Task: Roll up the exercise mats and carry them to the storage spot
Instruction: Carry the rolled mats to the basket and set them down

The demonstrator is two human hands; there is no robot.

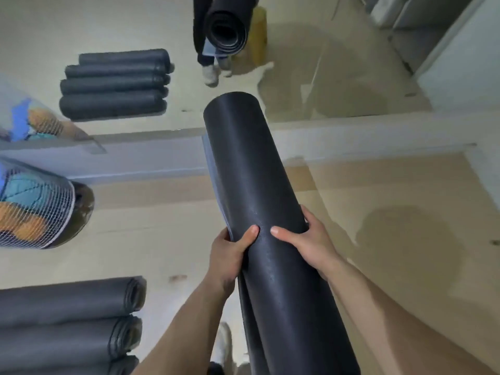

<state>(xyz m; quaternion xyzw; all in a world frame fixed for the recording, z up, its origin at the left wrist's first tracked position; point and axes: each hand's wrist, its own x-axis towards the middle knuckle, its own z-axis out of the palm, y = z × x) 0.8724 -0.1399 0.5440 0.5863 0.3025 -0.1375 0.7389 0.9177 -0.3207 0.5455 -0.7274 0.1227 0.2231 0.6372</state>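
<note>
A dark rolled exercise mat (pixel 243 163) slants through the middle of the view, its far end pointing toward a wall mirror. My left hand (pixel 227 255) grips its left side with the thumb on top. My right hand (pixel 308 244) grips the right side, fingers curled round the roll. A loose outer flap hangs along the roll's lower left edge. Three grey rolled mats (pixel 70 318) lie stacked on the floor at the bottom left.
A wall mirror (pixel 351 63) ahead reflects the stacked mats and me holding the roll. A net bag of coloured balls (pixel 32 204) sits at the left against the white baseboard (pixel 151 161). Light wooden floor (pixel 392 239) spreads to the right. My shoe (pixel 224 345) shows below.
</note>
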